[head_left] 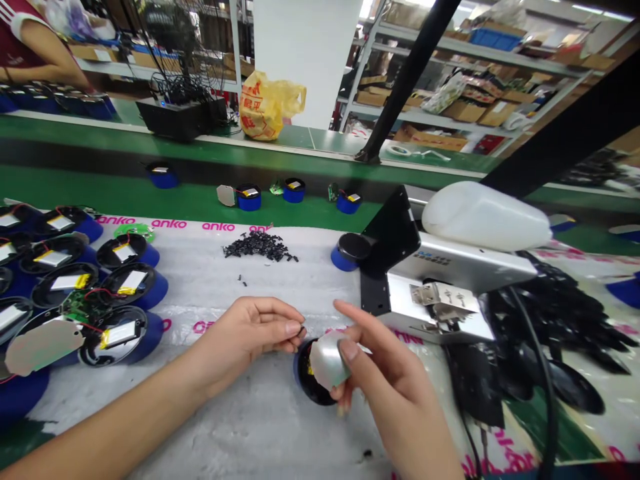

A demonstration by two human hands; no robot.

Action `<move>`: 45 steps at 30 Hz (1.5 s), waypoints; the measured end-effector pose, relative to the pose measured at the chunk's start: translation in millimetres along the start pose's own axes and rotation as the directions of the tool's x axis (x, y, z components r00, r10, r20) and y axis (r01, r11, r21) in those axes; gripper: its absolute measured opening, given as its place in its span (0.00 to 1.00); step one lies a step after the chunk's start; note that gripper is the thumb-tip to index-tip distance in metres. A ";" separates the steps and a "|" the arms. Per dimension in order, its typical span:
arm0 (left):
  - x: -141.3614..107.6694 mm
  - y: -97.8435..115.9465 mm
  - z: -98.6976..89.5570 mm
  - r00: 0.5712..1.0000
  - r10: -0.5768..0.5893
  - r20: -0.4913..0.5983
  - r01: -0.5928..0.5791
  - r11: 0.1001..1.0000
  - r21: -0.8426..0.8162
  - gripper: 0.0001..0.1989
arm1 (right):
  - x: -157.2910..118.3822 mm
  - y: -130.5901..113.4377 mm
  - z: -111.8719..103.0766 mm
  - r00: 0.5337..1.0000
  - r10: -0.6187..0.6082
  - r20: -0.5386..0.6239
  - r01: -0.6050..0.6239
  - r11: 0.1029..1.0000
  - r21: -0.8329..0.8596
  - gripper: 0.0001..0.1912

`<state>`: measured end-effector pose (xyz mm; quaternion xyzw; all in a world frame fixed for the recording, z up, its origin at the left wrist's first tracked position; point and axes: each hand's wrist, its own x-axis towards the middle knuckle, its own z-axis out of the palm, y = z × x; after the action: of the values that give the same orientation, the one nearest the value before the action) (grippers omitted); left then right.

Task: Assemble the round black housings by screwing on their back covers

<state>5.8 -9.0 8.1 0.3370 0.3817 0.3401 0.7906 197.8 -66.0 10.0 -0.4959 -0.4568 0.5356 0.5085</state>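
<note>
My left hand [263,327] is closed in a pinch on a small black part [302,330], mostly covered by the fingertips. In my right hand [387,373], a pale, shiny round plate [327,361] is gripped between thumb and lower fingers, with the index finger stretched out. Tilted, the plate covers much of a round blue-and-black housing [306,383] on the wrapped table surface. A bit of yellow shows inside that housing. Farther back lies a loose pile of small black parts [260,246].
Several blue housings with batteries [125,280] crowd the left side. A metal machine [445,293] with a white bottle [485,215] on top stands right, beside black pieces [565,320]. More housings [249,197] sit on the green belt [200,183]. A co-worker's arm [50,57] is far left.
</note>
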 end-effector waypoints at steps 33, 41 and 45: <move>-9.0 -1.1 15.1 0.988 0.122 -0.091 -0.110 0.986 0.129 0.03 | -13.8 -15.1 -6.5 0.769 -0.484 0.419 0.541 0.141 -0.829 0.15; -17.6 10.0 8.9 0.954 0.263 0.145 -0.300 0.790 0.535 0.28 | -4.8 -17.4 -19.4 0.795 -0.428 0.430 0.568 0.277 -0.775 0.20; -10.5 3.9 3.8 0.907 0.245 0.342 -0.420 0.494 0.761 0.39 | -13.1 -13.2 -23.9 0.854 -0.377 0.359 0.506 0.444 -0.739 0.19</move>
<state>2.8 -16.2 16.9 0.7624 0.3459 0.2365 0.4931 222.7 -78.6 21.8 -0.4960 -0.7974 0.1467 0.3108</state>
